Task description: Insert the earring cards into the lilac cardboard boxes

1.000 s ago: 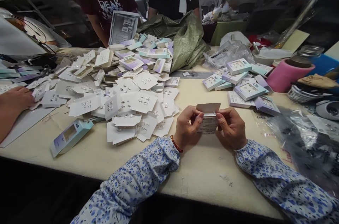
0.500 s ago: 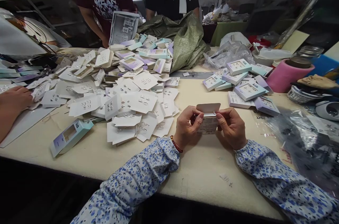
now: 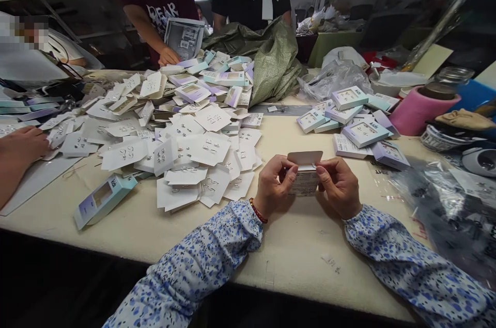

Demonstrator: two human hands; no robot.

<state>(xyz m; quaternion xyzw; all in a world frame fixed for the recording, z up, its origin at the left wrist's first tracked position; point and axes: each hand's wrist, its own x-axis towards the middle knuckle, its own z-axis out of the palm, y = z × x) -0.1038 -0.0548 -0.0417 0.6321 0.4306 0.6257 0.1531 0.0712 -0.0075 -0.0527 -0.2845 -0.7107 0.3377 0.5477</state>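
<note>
Between both hands is a small cardboard box, its printed back towards me and its top flap raised. My left hand pinches the box's left upper edge, thumb in front. At the right upper corner, my right hand grips the same box with thumb and fingers. A white edge shows inside the box's mouth; the rest of its inside is hidden. Left of my hands lies a heap of white cards bearing small metal earrings. An empty-windowed purple and mint box rests near the table's front edge.
Several packed window boxes lie at the right, near a pink roll. Clear plastic bags cover the right side. A co-worker's hand rests at far left. Behind the heap stands a green woven sack.
My hands and the box stay almost still. Across the table, the person in the dark red shirt has moved an arm, and that hand now touches the back of the heap.
</note>
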